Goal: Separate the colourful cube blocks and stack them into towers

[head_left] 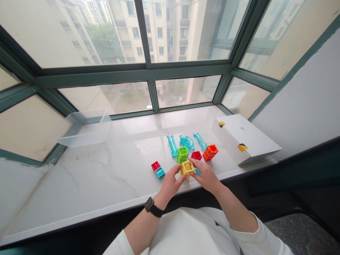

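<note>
Between my two hands is a yellow toy block (187, 168), hollow and open-framed, near the front edge of the sill. My left hand (172, 180) grips its left side with thumb and fingers. On the other side my right hand (205, 174) closes on it, fingers over the right face. Just behind stands a green block stack (182, 154). A red block (196, 155) lies past my right fingertips, and an orange block stack (210, 152) leans to its right. Part of a teal piece (197, 171) shows beneath my right hand.
Left of my hands lies a joined red and blue block pair (158, 169). Behind the blocks are clear teal track pieces (187, 142). A transparent plastic bin (87, 140) stands far left, a white box (249, 138) with yellow-black tabs at right. Windows border the sill (106, 177).
</note>
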Motion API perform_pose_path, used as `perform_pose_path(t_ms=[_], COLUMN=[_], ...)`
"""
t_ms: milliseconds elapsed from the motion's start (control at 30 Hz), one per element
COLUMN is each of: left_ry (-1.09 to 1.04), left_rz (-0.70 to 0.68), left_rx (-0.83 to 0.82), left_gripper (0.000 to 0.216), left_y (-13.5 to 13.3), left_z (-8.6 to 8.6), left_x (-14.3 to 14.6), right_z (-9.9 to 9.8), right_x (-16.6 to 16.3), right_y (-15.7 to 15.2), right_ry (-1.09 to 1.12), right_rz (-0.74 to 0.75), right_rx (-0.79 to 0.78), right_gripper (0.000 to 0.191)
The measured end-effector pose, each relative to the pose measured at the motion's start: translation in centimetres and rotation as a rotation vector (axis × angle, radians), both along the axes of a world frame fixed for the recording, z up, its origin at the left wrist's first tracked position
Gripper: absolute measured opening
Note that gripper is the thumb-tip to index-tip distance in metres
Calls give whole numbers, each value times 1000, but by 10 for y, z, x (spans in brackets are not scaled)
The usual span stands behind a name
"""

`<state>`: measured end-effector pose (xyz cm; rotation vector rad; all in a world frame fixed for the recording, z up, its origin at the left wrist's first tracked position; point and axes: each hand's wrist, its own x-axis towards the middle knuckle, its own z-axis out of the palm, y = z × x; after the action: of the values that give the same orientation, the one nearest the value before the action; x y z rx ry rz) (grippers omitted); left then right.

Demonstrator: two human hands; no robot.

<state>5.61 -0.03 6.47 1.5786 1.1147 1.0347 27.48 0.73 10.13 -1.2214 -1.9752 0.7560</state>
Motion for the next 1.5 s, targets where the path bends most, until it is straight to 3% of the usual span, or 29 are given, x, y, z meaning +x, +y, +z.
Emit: perform_pose_path(t_ms=[533,700,900,1033,1233,1500], left_ry=[98,96,103,126,121,232], left_rz=[-12,234,521,618,635,535], left_rx=[41,54,-84,-146,-174,18], left_gripper=[46,36,49,53,55,37], left_y=[1,-1,-17,-33,-35,-11], left_z=[4,1,-19,-32,-40,-38], left_x=[-12,-64,-154,-188,-184,-148], right_z=[-6,-8,-6,-7,-11,-11], right_x=[1,1,0,1,3,2], right_y=[1,-1,-4,-6,-5,-4], right_ry=[-40,-51,-73,-81,-78,-62], right_rz=[6,-7,-25,-29,-35,-45], right_rx=[76,84,96,97,86,66], right_gripper=[67,70,74,73,70,69])
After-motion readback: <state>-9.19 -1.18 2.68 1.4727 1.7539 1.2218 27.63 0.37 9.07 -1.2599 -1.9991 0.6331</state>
